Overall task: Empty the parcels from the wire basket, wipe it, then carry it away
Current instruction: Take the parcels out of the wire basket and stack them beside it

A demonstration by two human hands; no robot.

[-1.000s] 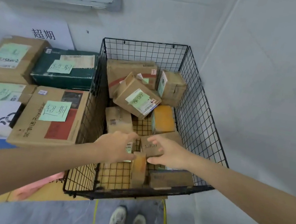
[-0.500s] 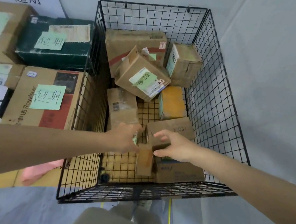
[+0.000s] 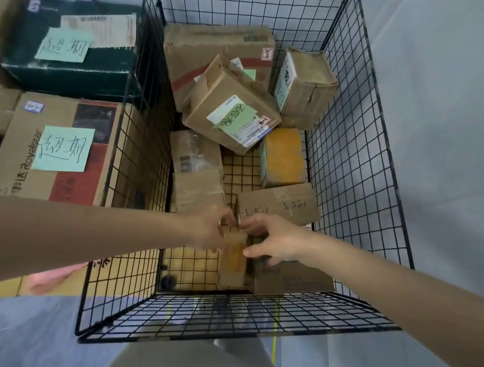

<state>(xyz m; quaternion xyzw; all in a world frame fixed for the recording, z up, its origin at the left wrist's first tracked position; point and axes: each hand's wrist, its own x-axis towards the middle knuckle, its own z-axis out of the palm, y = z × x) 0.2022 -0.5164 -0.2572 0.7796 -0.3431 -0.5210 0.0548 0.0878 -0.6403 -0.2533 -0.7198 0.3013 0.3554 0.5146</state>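
Left grip [image 3: 211, 230] and right grip [image 3: 272, 242], in head view, both clasp the slim upright parcel [image 3: 233, 261] low in the wire basket [image 3: 357, 170], near its front wall. Pulled carelessly, it could snag the mesh or slip; the tilted parcel [image 3: 233, 112] heaped behind might topple.

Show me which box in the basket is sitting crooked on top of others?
The middle brown box with the handwritten green note. It leans tilted against the big red-striped box behind it; the rest in the wire basket sit lower down.
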